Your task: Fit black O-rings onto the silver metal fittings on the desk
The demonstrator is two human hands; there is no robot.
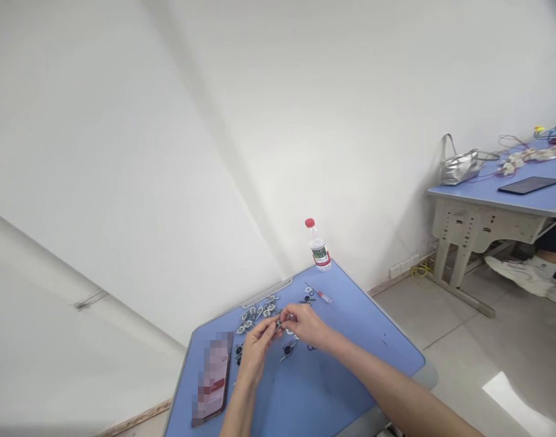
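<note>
Over the blue desk (296,400), my left hand (256,347) pinches a small metal part (278,326) between thumb and fingers. My right hand (308,325) meets it from the right, fingertips closed on the same part. Its exact kind is too small to make out and partly hidden by the fingers. Just behind my hands lies a pile of small silvery ring-shaped parts (249,315). A similar part with a black round centre (288,350) rests on the desk below my hands. Others with black centres (239,350) lie beside my left wrist.
A screwdriver (324,297) with a clear and red handle lies behind my right hand. A red-capped bottle (321,255) stands at the far corner, near the wall. A phone (214,382) lies at left. Another desk (491,193) carries a silver bag (460,168); a person's shoe (519,273) shows beneath.
</note>
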